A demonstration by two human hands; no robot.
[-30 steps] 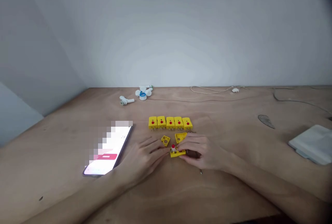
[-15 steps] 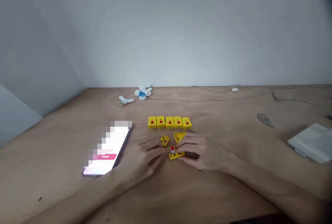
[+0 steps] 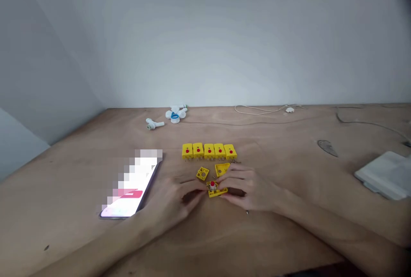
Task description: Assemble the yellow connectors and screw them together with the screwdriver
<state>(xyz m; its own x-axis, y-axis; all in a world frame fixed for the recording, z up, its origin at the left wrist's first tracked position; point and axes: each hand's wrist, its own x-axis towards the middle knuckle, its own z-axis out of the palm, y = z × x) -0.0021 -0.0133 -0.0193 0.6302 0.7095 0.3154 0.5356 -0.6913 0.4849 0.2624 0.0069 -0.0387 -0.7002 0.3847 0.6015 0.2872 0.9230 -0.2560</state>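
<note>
Between my hands, low over the table, is a small yellow plastic housing (image 3: 213, 192) with a red button on a whitish body inside it. My left hand (image 3: 183, 195) pinches its left side with thumb and forefinger. From the right, the fingertips of my right hand (image 3: 247, 186) close on the same piece. Just beyond lie a yellow square cover part (image 3: 202, 174) and a yellow angled shell (image 3: 221, 169), partly behind my right fingers. Behind these, several closed yellow boxes (image 3: 209, 151) with red buttons and metal pins stand in a row.
A lit phone (image 3: 138, 191) lies left of my left hand. White plastic fittings (image 3: 155, 124) and a blue-ringed fitting (image 3: 175, 117) sit at the back left. A white cord (image 3: 257, 112) runs along the wall, and a white case (image 3: 385, 176) is at far right.
The view has shifted very slightly. My left fingers have adjusted a little, with a wider gap below the forefinger; both hands stay on the yellow housing.
</note>
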